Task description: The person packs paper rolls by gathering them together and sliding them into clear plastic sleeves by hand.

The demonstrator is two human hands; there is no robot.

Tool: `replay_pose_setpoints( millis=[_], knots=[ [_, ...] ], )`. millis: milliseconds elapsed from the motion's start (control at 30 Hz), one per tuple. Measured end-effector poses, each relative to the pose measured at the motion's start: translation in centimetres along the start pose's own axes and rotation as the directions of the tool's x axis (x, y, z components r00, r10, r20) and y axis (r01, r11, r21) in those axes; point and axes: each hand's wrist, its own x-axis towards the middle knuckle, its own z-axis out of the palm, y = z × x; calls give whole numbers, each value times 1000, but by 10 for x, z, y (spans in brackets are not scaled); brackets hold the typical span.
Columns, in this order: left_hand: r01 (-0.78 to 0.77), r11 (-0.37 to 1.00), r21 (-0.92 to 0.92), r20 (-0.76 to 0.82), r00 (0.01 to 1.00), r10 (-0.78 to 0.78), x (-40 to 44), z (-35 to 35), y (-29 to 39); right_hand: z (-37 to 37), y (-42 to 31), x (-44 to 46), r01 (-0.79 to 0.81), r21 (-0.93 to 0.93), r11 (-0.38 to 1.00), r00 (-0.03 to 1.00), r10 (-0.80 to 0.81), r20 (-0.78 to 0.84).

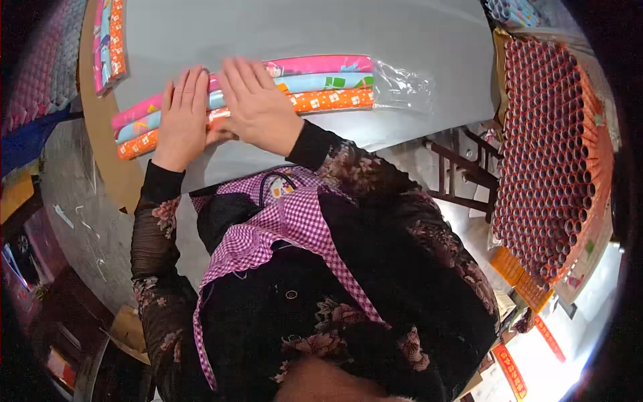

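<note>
Three paper rolls lie side by side on the grey table: a pink roll (321, 65), a light blue roll (311, 82) and an orange roll (335, 100) with white marks. A clear plastic sleeve (405, 87) surrounds them, and its loose, crinkled end sticks out on the right. My left hand (183, 122) rests flat across the rolls left of their middle, fingers stretched out. Just to its right, my right hand (260, 107) also lies over the rolls with its fingers extended, slightly blurred. Both hands cover parts of the rolls.
The grey tabletop (301, 27) has a brown edge at left. Another wrapped pack of rolls (110, 50) lies at its upper left corner. A large stack of tubes (542, 147), ends facing out, stands at right. More tubes (40, 67) are at far left. A dark wooden frame (462, 164) stands beside the table.
</note>
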Motion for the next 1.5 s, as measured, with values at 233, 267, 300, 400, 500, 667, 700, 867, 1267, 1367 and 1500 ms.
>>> replay_pose_setpoints(
  millis=[233, 267, 300, 400, 500, 667, 700, 867, 1267, 1367, 1500],
  knots=[
    [1, 1000, 28, 6, 1000, -1, 3, -10, 4, -40, 50, -42, -121, -124, 985, 985, 135, 109],
    [2, 1000, 26, 9, 1000, -3, 3, -10, 4, -47, 58, -49, -164, -175, 971, 975, 187, 123],
    [-2, 1000, 28, 7, 1000, 2, 3, -10, 3, -54, 66, -56, -165, -174, 971, 974, 188, 125],
    [-10, 1000, 29, -4, 1000, 10, 3, -10, 3, -69, 90, -78, -222, -262, 939, 956, 262, 128],
    [-5, 999, 40, 9, 1000, 4, 3, -11, 4, -80, 101, -91, -321, -166, 932, 941, 335, 59],
    [60, 998, 13, 131, 990, -61, 11, -19, 10, -97, 118, -103, -400, -224, 889, 899, 428, 92],
    [50, 999, -13, 115, 992, -48, 10, -19, 8, -98, 120, -101, -377, -377, 846, 891, 442, 101],
    [51, 994, -96, 109, 993, -40, 7, -14, 2, -107, 124, -98, -398, -270, 877, 915, 400, -52],
    [36, 993, -110, 112, 993, -23, 4, -23, 5, -114, 128, -84, -775, 458, 437, 569, 797, 203],
    [14, 993, -119, 89, 996, -4, 4, -24, 5, -116, 123, -78, -780, 470, 414, 555, 804, 213],
    [-17, 999, -40, 70, 997, 19, 4, -24, 4, -114, 123, -81, -768, 484, 419, 563, 801, 201]
  ],
)
